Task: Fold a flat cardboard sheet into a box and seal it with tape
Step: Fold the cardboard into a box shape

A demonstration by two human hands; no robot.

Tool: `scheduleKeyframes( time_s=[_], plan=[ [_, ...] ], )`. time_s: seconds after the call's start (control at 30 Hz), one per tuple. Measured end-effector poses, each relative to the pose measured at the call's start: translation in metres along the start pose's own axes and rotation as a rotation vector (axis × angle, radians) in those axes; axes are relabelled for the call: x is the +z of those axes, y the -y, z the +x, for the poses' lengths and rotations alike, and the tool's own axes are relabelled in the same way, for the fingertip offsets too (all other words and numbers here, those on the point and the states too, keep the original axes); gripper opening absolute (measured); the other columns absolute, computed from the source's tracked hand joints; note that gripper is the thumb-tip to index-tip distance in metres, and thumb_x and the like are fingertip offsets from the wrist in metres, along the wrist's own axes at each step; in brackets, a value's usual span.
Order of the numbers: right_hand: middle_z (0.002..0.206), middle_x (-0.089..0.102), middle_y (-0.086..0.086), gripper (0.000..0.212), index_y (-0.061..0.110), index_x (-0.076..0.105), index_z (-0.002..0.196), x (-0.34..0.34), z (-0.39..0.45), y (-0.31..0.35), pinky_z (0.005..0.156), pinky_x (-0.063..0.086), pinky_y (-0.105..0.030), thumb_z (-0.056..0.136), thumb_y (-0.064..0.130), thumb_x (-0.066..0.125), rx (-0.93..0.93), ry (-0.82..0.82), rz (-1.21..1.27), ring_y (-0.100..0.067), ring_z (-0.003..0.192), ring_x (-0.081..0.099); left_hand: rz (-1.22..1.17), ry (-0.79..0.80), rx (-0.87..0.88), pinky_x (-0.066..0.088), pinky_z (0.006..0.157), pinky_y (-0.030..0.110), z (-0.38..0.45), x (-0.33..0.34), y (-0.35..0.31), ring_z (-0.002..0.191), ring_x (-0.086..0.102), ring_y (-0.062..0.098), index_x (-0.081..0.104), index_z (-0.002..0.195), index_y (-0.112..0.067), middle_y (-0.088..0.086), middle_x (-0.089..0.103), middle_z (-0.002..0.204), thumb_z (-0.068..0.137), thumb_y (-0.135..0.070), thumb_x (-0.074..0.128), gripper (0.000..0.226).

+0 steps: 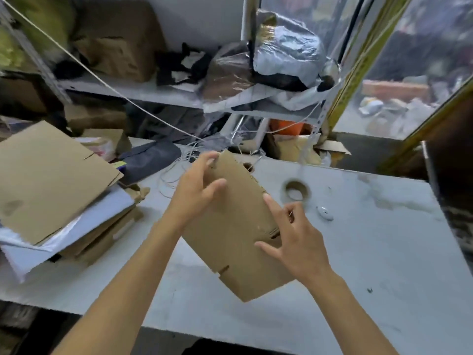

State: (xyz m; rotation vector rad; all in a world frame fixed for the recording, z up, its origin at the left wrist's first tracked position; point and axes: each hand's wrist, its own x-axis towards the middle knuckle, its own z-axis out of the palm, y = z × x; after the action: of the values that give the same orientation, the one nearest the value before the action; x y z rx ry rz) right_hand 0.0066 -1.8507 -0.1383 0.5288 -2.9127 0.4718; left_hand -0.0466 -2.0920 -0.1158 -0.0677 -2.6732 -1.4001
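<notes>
A flat brown cardboard sheet (238,226) with cut slots is held tilted above the grey table (371,252), one corner pointing toward me. My left hand (197,190) grips its far left edge, fingers curled over the top corner and thumb on the face. On the right edge lies my right hand (294,237), index finger and thumb spread on the face and the other fingers curled round the edge. A roll of clear tape (295,192) lies flat on the table just behind the sheet.
A stack of flat cardboard sheets (51,180) and white papers sits at the table's left. Loose string (179,162) trails across the back. A small white object (324,213) lies next to the tape. Cluttered shelves with bags and boxes stand behind.
</notes>
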Motion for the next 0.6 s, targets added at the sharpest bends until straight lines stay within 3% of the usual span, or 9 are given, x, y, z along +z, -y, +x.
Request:
scheduleKeyframes(
  time_s=[0.03, 0.1, 0.2, 0.27, 0.33, 0.43, 0.53, 0.6],
  plan=[
    [0.103, 0.045, 0.0, 0.096, 0.038, 0.028, 0.146, 0.0, 0.001, -0.001, 0.044, 0.049, -0.029, 0.067, 0.048, 0.082, 0.004, -0.001, -0.013, -0.016, 0.07, 0.049, -0.105, -0.004, -0.035, 0.04, 0.074, 0.021, 0.004, -0.003, 0.004, 0.075, 0.049, -0.008, 0.056, 0.12, -0.021, -0.015, 0.056, 0.09, 0.092, -0.018, 0.066, 0.03],
    [0.104, 0.048, 0.001, 0.088, 0.035, 0.033, 0.146, 0.003, 0.0, -0.007, 0.056, 0.052, -0.032, 0.072, 0.041, 0.081, 0.065, 0.011, -0.001, -0.018, 0.081, 0.05, -0.26, -0.025, -0.069, 0.039, 0.066, 0.025, 0.003, -0.006, 0.022, 0.066, 0.046, 0.001, 0.058, 0.101, -0.014, -0.011, 0.051, 0.076, 0.09, -0.018, 0.061, 0.012],
    [0.112, 0.053, -0.002, 0.075, 0.026, 0.046, 0.141, 0.014, -0.007, -0.018, 0.084, 0.05, -0.037, 0.075, 0.043, 0.078, 0.27, 0.0, 0.031, -0.023, 0.105, 0.049, -0.454, -0.082, -0.154, 0.04, 0.065, 0.027, -0.019, 0.001, 0.054, 0.068, 0.048, 0.007, 0.058, 0.088, -0.016, -0.016, 0.054, 0.072, 0.085, -0.017, 0.056, 0.004],
    [0.124, 0.048, 0.0, 0.072, 0.026, 0.047, 0.14, 0.021, -0.014, -0.021, 0.096, 0.04, -0.029, 0.078, 0.045, 0.076, 0.455, 0.013, 0.188, -0.02, 0.121, 0.04, -0.528, -0.109, -0.213, 0.041, 0.07, 0.034, -0.037, 0.01, 0.069, 0.073, 0.049, 0.013, 0.06, 0.093, -0.014, -0.004, 0.057, 0.079, 0.089, -0.015, 0.056, 0.005],
    [0.128, 0.043, 0.003, 0.068, 0.028, 0.047, 0.139, 0.029, -0.02, -0.018, 0.094, 0.034, -0.023, 0.079, 0.042, 0.075, 0.56, 0.008, 0.377, -0.015, 0.125, 0.039, -0.565, -0.116, -0.239, 0.043, 0.071, 0.03, -0.052, 0.019, 0.078, 0.076, 0.051, 0.012, 0.061, 0.096, -0.018, -0.003, 0.061, 0.084, 0.092, -0.013, 0.055, 0.009],
    [0.127, 0.04, 0.009, 0.063, 0.032, 0.048, 0.135, 0.037, -0.026, -0.004, 0.093, 0.038, -0.022, 0.08, 0.036, 0.076, 0.581, -0.059, 0.55, -0.006, 0.119, 0.044, -0.614, -0.109, -0.255, 0.045, 0.068, 0.018, -0.064, 0.026, 0.08, 0.077, 0.054, 0.008, 0.058, 0.096, -0.022, -0.017, 0.065, 0.083, 0.089, -0.02, 0.055, 0.008],
    [0.128, 0.039, 0.016, 0.064, 0.037, 0.046, 0.134, 0.041, -0.032, 0.009, 0.093, 0.036, -0.015, 0.078, 0.035, 0.078, 0.574, -0.114, 0.646, 0.003, 0.118, 0.041, -0.598, -0.071, -0.276, 0.048, 0.074, 0.022, -0.068, 0.029, 0.077, 0.089, 0.061, 0.006, 0.058, 0.109, -0.024, -0.007, 0.067, 0.101, 0.085, -0.034, 0.061, 0.026],
    [0.129, 0.039, 0.019, 0.066, 0.038, 0.045, 0.134, 0.041, -0.035, 0.014, 0.092, 0.035, -0.008, 0.078, 0.032, 0.078, 0.535, -0.137, 0.68, 0.009, 0.119, 0.039, -0.609, -0.052, -0.271, 0.048, 0.073, 0.024, -0.068, 0.027, 0.073, 0.088, 0.062, 0.004, 0.058, 0.108, -0.026, -0.005, 0.068, 0.101, 0.082, -0.039, 0.063, 0.029]
  ],
)
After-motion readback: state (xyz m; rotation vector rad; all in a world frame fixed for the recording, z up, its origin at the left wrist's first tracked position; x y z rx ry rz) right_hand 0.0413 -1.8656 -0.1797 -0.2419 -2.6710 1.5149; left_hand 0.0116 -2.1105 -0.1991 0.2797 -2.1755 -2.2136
